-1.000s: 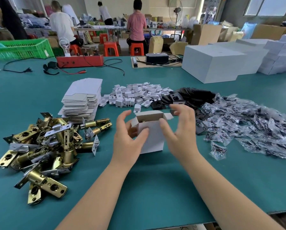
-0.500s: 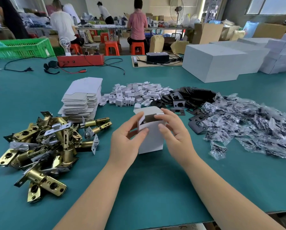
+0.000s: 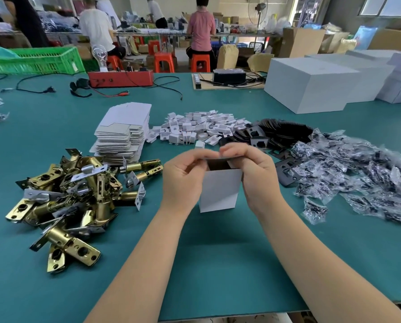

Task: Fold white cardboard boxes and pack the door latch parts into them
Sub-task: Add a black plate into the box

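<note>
A small white cardboard box (image 3: 219,190) stands upright on the green table, its top partly open and dark inside. My left hand (image 3: 183,176) grips its left side, with fingers curled over the top flap. My right hand (image 3: 253,173) holds the right side, its fingers bent over the same flap. A heap of brass door latches (image 3: 73,197) lies to the left. Behind it is a stack of flat box blanks (image 3: 122,134). Small white plastic parts (image 3: 194,128), black strike plates (image 3: 278,136) and bagged screws (image 3: 357,173) lie behind and to the right.
Large white cartons (image 3: 311,85) stand at the back right. A red power unit (image 3: 121,78) with cables and a green crate (image 3: 34,60) sit at the far edge. People work at tables beyond. The table's front edge (image 3: 218,318) is close to me.
Both hands have moved up over the top of the box, and the top flap has been pressed further down. The box has turned to stand more upright.
</note>
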`<state>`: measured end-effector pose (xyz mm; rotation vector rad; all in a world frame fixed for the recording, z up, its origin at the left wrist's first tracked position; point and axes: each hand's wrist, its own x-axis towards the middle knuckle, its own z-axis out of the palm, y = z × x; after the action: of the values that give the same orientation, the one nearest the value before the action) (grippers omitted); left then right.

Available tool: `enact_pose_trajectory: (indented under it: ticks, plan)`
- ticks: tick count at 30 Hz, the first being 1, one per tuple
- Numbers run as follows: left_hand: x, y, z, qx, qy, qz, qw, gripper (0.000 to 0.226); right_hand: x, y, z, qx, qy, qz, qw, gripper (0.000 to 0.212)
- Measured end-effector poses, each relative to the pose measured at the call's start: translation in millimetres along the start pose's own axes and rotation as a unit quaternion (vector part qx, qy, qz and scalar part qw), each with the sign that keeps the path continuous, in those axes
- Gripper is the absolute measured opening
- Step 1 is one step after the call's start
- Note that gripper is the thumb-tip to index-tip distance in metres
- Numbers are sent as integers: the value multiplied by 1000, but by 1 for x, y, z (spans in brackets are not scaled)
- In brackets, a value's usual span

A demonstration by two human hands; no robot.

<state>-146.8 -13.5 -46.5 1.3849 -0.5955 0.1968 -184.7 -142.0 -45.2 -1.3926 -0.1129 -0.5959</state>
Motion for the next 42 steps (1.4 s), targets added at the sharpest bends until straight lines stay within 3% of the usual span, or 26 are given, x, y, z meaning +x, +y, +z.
enact_pose_trajectory:
  ticks: [4, 9, 13, 18, 22, 27, 36, 39, 42]
  plan:
    - [-9, -3, -6, -11, -82, 14, 996, 25, -6, 9, -14, 43, -56, 21, 997, 35]
    - [-12, -6, -7, 72, -73, 13, 995, 22, -11, 11, -21, -19, -77, 25, 997, 40]
    - [-12, -8, -14, 99, -97, 24, 990, 28, -16, 9, -22, -75, -83, 20, 994, 29]
    - [-4, -2, -14, 101, -100, 26, 989, 16, -14, 5, -18, -123, -64, -29, 990, 19]
    - [6, 1, -19, 114, -98, 26, 988, 11, -7, -2, -9, -131, -51, -69, 988, 23]
    - [4, 1, -21, 149, -116, 75, 979, 17, -2, -3, -14, -119, -70, -47, 989, 19]
    - [-2, -8, -30, 169, -137, 61, 974, 21, -10, 6, -25, -154, -98, -31, 983, 16]
    - [-4, -11, -31, 133, -153, 11, 979, 27, -14, 11, -24, -169, -93, -35, 981, 29]
    - [-1, -16, -28, 111, -122, -37, 986, 37, -16, 20, -21, -211, -77, 30, 974, 69]
